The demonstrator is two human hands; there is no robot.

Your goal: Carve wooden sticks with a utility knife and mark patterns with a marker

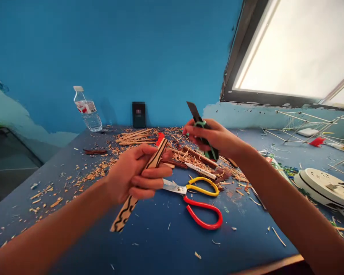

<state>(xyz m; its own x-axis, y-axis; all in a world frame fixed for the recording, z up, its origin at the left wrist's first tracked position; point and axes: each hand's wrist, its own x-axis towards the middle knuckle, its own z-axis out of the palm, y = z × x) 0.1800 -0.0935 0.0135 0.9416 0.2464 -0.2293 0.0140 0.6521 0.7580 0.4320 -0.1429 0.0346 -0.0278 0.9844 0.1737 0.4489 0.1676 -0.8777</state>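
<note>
My left hand [136, 173] is closed around a flat wooden stick [123, 215] marked with wavy black lines, held slanted above the blue table [166, 244]. My right hand [215, 137] grips a green and black utility knife [202, 128] with its dark blade pointing up, a little to the right of the stick's upper end. Below the hands lie scissors [199, 200] with one yellow and one red handle. Wood shavings [97, 170] and several wooden sticks [136, 136] are scattered over the table behind my hands.
A plastic water bottle [87, 110] stands at the back left, a small dark box [139, 114] against the blue wall. At right sit a round white device [322, 187] and thin stick frames [309, 124]. A window is upper right.
</note>
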